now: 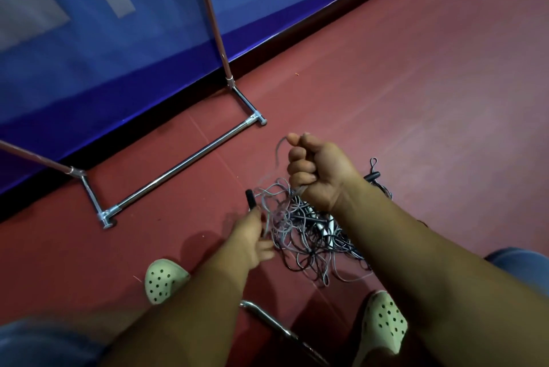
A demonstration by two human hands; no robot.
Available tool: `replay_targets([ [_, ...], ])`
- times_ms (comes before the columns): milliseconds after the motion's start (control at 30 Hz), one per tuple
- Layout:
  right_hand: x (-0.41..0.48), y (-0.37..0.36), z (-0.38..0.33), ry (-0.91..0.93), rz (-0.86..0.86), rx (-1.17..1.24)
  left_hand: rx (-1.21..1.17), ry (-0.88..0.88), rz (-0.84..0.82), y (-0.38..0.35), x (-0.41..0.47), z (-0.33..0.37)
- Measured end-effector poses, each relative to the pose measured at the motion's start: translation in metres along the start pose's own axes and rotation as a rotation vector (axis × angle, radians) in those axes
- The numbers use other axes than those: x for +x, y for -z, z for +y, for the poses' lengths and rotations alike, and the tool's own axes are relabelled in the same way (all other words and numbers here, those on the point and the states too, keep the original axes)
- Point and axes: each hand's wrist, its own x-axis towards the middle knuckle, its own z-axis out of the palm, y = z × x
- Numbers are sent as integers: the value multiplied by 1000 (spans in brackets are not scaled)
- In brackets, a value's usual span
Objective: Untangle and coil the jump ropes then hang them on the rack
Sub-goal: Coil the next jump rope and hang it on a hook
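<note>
Right hand (318, 170) clenched on a grey strand (277, 149); left hand (255, 236) gripping a black handle (251, 200).

Jump ropes (306, 247) sit in one knotted heap on the red floor (416, 84), between the clogs (163, 280), below both hands. Risk: a hard upward pull on the strand would likely cinch crossed loops tighter. White handles (323, 227) buried mid-heap may snag. Second black handle (372, 176) lies beyond the right wrist. Rack (184, 158) stands near, base bar just past the heap, against a blue barrier (89, 54). Metal tube (267, 316) by the feet could catch trailing loops.
</note>
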Motion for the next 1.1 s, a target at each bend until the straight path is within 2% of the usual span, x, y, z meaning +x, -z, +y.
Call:
replay_targets([
  [67, 0, 3, 14, -8, 12, 47, -289, 63, -227, -8, -10, -2],
  [133, 4, 18, 37, -6, 80, 41, -546, 52, -329, -13, -16, 3],
  [200, 8, 42, 66, -14, 182, -105, -704, 1, -319, -14, -17, 14],
  [267, 9, 68, 95, -47, 264, -371, -759, -41, -195, -6, -13, 28],
  [367, 3, 100, 121, -196, 262, -577, -614, -57, -124, 6, -15, 40],
  [433, -1, 108, 125, -302, 179, -501, -467, -129, -71, 12, -17, 42],
  [533, 7, 114, 119, -278, 106, -254, -201, -280, -2, 17, -28, 39],
  [700, 36, 96, 93, -170, 68, -90, 121, -359, -288, 22, -65, 16],
  [800, 45, 77, 49, 32, 152, 123, 46, -372, -352, 30, -66, 8],
  [900, 43, 74, -8, 237, 321, 311, -183, -391, -182, 54, -51, 5],
  [967, 34, 76, -37, 284, 382, 280, -236, -380, 6, 75, -38, 4],
  [1033, 23, 73, -50, 263, 407, 110, -96, -381, 196, 88, -27, 1],
  [1100, 15, 61, -45, 290, 429, -71, 85, -401, 296, 85, -21, -3],
])
